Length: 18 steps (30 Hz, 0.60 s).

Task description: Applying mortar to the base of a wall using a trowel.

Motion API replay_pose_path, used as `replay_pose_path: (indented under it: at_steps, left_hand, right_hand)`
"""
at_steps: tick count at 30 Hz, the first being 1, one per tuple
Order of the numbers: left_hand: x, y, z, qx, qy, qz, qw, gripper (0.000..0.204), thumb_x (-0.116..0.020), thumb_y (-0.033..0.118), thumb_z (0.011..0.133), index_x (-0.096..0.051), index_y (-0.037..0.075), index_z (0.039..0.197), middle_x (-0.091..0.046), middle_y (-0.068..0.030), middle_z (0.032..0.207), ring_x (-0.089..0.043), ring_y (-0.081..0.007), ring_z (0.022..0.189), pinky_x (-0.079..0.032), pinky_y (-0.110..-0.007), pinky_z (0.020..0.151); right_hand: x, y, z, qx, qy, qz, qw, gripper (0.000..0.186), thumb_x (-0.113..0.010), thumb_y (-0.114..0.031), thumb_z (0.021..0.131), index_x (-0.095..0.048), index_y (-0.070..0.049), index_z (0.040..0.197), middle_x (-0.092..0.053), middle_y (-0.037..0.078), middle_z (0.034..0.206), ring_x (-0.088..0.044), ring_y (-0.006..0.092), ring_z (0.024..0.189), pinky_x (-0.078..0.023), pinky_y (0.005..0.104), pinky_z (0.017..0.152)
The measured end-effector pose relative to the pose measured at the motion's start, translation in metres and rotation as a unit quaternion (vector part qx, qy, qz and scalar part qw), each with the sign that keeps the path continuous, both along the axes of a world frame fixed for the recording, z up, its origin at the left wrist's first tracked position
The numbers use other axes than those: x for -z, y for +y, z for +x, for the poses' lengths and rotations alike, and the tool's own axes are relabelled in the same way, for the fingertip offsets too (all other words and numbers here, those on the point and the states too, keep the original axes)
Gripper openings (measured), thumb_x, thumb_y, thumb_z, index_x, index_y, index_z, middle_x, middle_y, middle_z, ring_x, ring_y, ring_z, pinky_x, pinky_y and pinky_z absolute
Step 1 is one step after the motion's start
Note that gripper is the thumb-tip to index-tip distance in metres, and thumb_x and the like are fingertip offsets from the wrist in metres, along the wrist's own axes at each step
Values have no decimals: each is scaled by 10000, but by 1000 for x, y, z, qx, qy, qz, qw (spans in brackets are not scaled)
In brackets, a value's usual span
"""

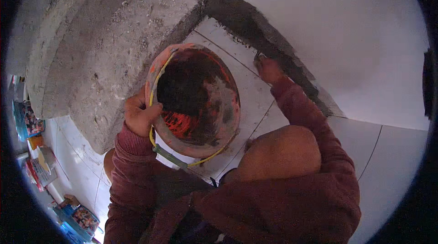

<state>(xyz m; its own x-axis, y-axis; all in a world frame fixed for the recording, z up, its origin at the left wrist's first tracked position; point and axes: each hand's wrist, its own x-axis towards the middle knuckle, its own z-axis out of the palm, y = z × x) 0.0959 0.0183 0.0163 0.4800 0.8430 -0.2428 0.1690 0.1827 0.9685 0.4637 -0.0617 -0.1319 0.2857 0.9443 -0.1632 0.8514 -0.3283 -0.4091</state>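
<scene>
My left hand (140,112) grips the near-left rim of a round orange-red bucket (220,102), its thumb over the edge. The bucket tilts so its mouth faces me; dark wet-looking mortar (180,82) lies inside and grey residue coats the wall. A yellow wire handle with a green grip (169,156) hangs along the rim. Farther right, my right hand (270,69) is closed low over the floor tiles, beside a dark mortar strip (255,22) along the wall's foot. Something small and dark shows at its fingertips, too unclear to name.
Rough concrete steps (114,38) rise at the left, close to the bucket. A white wall (356,43) stands at the right. White tiles (369,152) cover the floor around my bent knee (283,152). Colourful packages (84,219) lie at the far left.
</scene>
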Motion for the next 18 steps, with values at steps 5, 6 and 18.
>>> replay_pose_path:
  at_steps: [5,6,18]
  left_hand:
    - [-6,-1,8,23,31,30,999,309,-510,29,601,-546,-42,899,-553,-50,857,-501,-132,790,-390,-265,739]
    - [-3,-2,5,5,11,12,1000,310,-509,27,600,-546,-42,899,-554,-49,855,-502,-133,790,-391,-265,737]
    - [7,6,1,-20,-5,-1,1000,238,-504,18,603,-550,-26,833,-545,-28,790,-492,-118,735,-390,-253,694]
  right_hand:
    - [20,7,6,33,-39,-45,998,313,-454,-250,783,-511,-1,964,-549,221,871,-534,370,811,-423,418,715]
    - [20,9,10,34,-36,-44,998,313,-454,-250,783,-511,-1,964,-549,221,871,-534,370,811,-423,418,715]
    - [7,-52,17,29,-8,92,995,227,-464,-230,798,-511,-14,850,-550,174,718,-542,333,642,-416,394,578]
